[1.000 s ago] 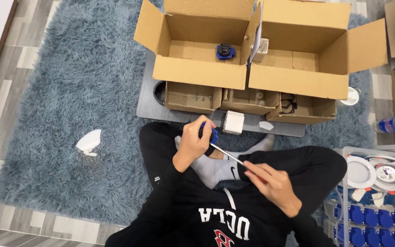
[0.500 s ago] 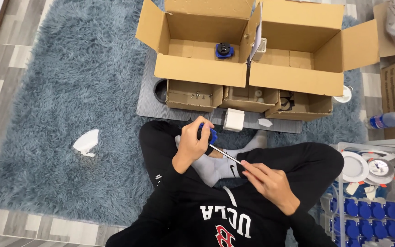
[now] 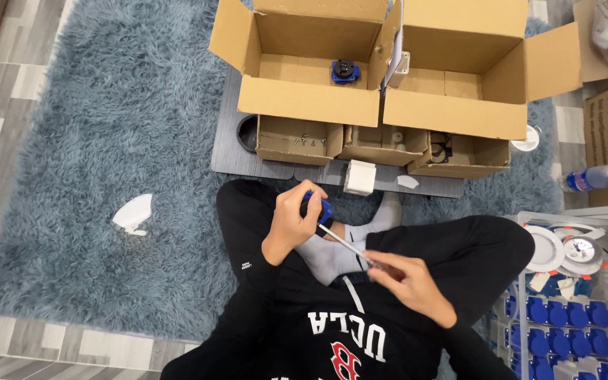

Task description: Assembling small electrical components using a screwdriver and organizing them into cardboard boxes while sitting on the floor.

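**Kid:** Screwdriver with a blue handle and a thin silver metal shaft (image 3: 336,236), that is what we have in our hands, right?

**Helper:** Yes. Our left hand (image 3: 295,219) is curled tight around the blue handle. The shaft slants down across our lap to our right hand (image 3: 404,278).

**Kid:** What does our right hand do?

**Helper:** Its fingers are pinched close together at the tip of the shaft. We cannot tell if something small sits between them.

**Kid:** Where is the screwdriver?

**Helper:** It is up in the air, just over our crossed legs in black trousers (image 3: 473,246) and our grey sock (image 3: 328,255). We sit on a fluffy blue-grey rug (image 3: 93,141).

**Kid:** What is in front of us?

**Helper:** A flat grey board (image 3: 230,158) lies on the rug. Two big open brown cardboard boxes stand on it side by side. The left big box (image 3: 304,98) has a small blue and black part (image 3: 345,71) inside. The right big box (image 3: 459,105) touches it.

**Kid:** And the little ones?

**Helper:** Three small open cardboard trays (image 3: 381,144) stand in a row near us. A small white block (image 3: 359,176) sits just in front of them.

**Kid:** What else?

**Helper:** A white scrap of paper (image 3: 134,213) lies on the rug to our left. A clear plastic bin (image 3: 571,309) at our right holds round white discs and blue parts. A plastic bottle with a blue label (image 3: 596,177) lies beyond it.
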